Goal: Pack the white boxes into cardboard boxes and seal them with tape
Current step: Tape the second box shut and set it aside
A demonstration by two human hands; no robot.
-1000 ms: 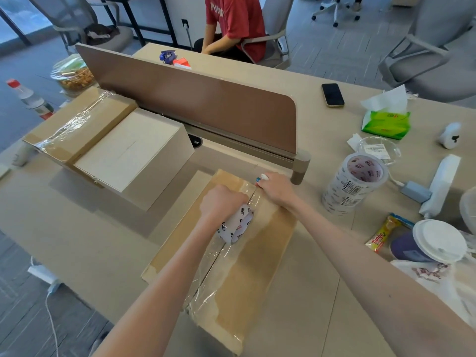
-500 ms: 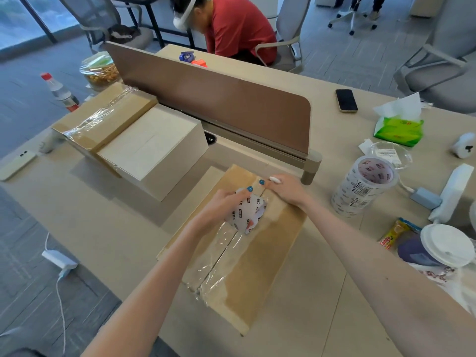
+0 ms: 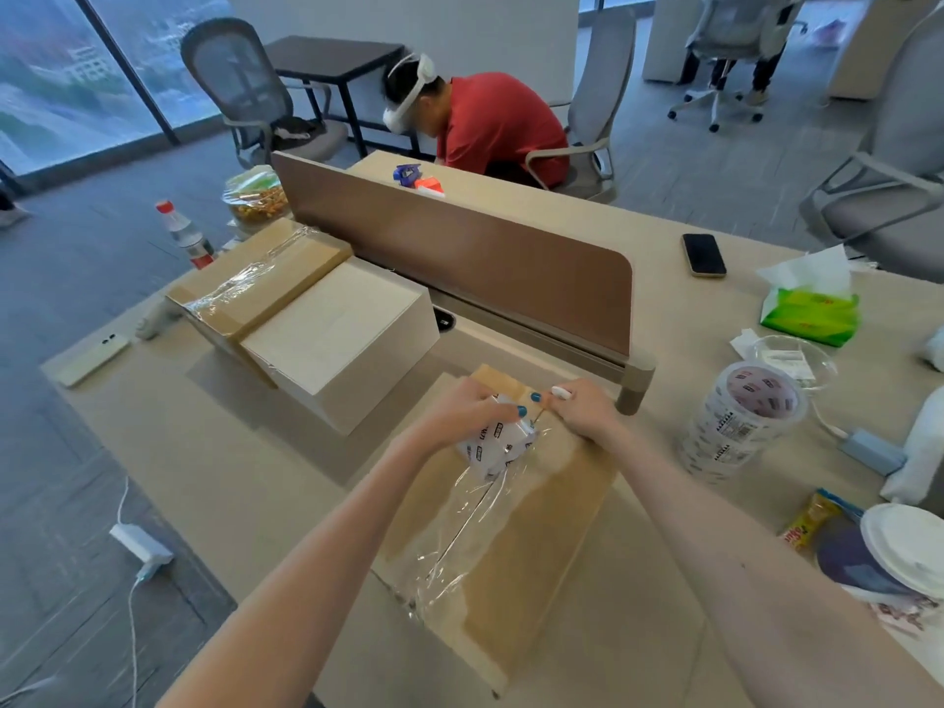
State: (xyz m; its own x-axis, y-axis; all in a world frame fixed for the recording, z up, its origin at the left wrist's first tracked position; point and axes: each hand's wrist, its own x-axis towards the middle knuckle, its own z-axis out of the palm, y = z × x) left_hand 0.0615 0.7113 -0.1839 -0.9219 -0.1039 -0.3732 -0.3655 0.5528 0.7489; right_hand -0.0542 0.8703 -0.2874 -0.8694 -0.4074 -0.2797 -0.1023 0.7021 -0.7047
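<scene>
At the table's left, 1 sealed brown cardboard box lies under clear tape, with 1 white rectangular box touching it, not yet packed. In the middle, the left hand grips a white printed tape roll over a second brown cardboard box, whose seam carries a clear tape strip. The right hand rests close beside, at the far end; I cannot tell if it pinches the tape. Cutting looks next; a stack of spare tape rolls stands right

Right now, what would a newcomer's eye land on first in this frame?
The two hands meeting mid-desk: the left hand grips a printed tape roll while the right hand pinches a small white object at the far end of the cardboard box. Wrinkled clear tape glints along its seam. Beyond the divider, a person in red bends forward.
</scene>
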